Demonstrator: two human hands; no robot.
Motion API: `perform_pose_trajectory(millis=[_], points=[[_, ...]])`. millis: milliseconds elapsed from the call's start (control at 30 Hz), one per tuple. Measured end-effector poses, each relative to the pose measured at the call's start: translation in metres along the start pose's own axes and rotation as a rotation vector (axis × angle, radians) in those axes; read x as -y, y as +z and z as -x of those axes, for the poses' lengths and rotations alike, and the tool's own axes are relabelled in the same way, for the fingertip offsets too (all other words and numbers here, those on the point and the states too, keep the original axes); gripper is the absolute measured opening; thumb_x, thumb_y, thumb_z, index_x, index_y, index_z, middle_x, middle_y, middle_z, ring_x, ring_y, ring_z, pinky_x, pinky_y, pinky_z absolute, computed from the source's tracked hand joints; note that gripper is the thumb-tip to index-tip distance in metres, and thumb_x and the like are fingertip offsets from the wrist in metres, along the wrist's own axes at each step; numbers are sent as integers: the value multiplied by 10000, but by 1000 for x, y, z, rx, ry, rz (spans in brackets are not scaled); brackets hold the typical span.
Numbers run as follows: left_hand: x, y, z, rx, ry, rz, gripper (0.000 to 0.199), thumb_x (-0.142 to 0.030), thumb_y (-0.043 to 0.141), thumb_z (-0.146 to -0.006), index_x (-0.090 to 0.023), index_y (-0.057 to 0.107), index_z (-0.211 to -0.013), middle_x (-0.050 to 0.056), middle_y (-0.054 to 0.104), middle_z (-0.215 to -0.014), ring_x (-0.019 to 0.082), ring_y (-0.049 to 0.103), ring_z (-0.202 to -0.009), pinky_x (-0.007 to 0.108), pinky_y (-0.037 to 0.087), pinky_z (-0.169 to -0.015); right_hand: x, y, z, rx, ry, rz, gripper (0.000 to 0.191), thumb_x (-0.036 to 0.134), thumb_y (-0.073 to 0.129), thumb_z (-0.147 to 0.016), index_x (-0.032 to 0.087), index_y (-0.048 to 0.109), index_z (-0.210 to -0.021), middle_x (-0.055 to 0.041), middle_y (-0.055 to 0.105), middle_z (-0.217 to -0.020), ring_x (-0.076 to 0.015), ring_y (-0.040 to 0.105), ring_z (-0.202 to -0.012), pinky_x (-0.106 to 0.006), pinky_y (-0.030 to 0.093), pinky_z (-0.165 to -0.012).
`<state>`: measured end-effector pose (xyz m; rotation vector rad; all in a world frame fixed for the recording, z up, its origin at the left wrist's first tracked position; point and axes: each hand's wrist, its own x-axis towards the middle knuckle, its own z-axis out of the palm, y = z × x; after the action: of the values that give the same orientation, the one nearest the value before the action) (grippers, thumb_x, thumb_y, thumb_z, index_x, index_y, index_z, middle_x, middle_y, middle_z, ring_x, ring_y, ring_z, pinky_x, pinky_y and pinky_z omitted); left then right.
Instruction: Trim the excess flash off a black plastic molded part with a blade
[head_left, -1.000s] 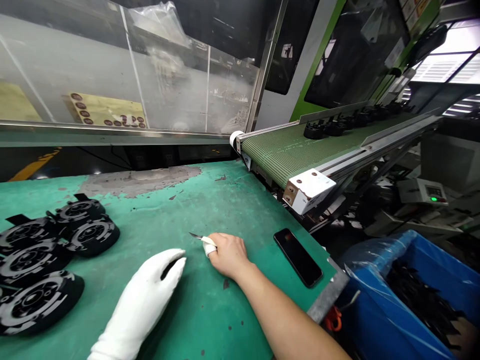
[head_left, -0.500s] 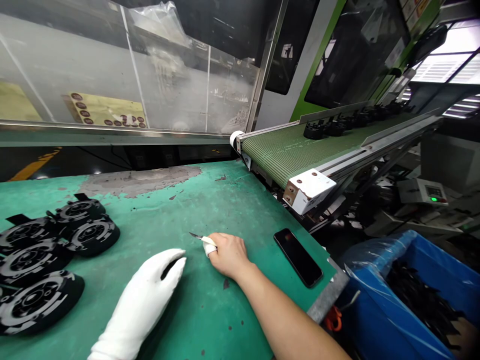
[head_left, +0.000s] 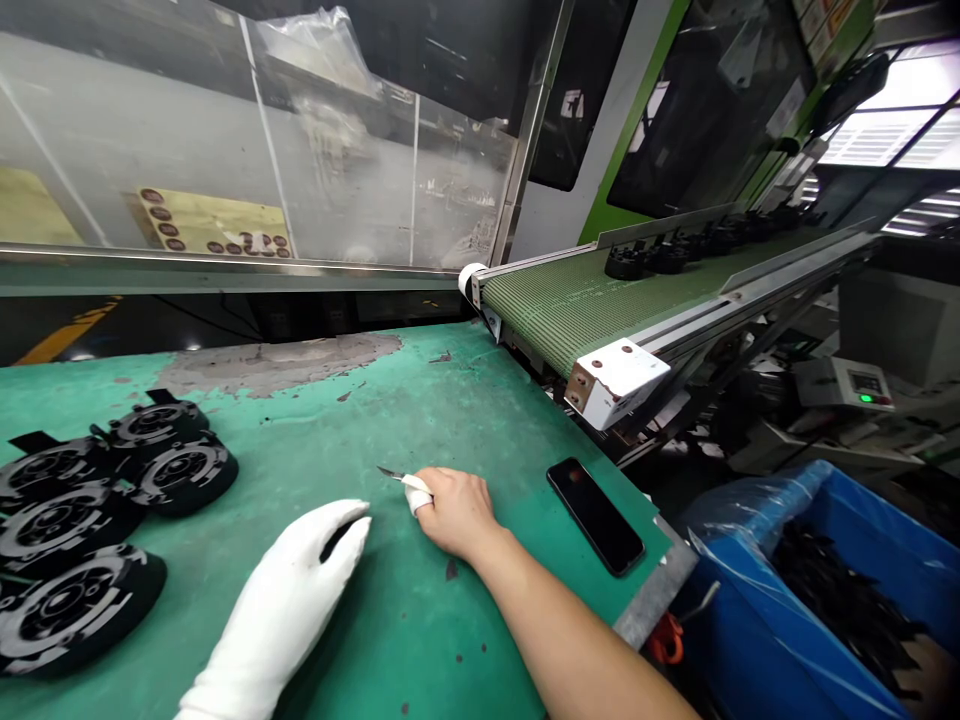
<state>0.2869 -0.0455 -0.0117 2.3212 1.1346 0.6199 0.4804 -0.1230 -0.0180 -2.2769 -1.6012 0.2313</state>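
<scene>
My right hand [head_left: 454,510], bare with a white wrap on one finger, is closed around a small knife [head_left: 390,473]. Its thin pointed blade sticks out to the left, just above the green tabletop [head_left: 420,400]. To its left rests my left hand [head_left: 319,545] in a white glove, thumb and fingers slightly apart around a dark gap. I see nothing held in it. Several round black parts [head_left: 187,470] with grey ring markings and upright tabs stand grouped at the left of the table.
A black phone [head_left: 596,515] lies near the table's right edge. Behind it a green conveyor belt [head_left: 570,300] carries several similar black parts [head_left: 626,262]. A blue bin [head_left: 885,510] lined with plastic, holding dark pieces, stands at the lower right. Orange handles [head_left: 666,640] show beside the table corner.
</scene>
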Motion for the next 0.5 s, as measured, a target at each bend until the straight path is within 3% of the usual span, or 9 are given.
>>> perform_pose_trajectory(millis=[500], points=[[2,2,-1,31,-16,6,446,-559,470,-888,-259,673,-1149,20,702,-1242,271,643,-1169,415,454,-1107,0,0,0,2,1,2,275,356,453,-927,340,655,-1114,15,732,-1058,-223,662,-896,-303,446,-712]])
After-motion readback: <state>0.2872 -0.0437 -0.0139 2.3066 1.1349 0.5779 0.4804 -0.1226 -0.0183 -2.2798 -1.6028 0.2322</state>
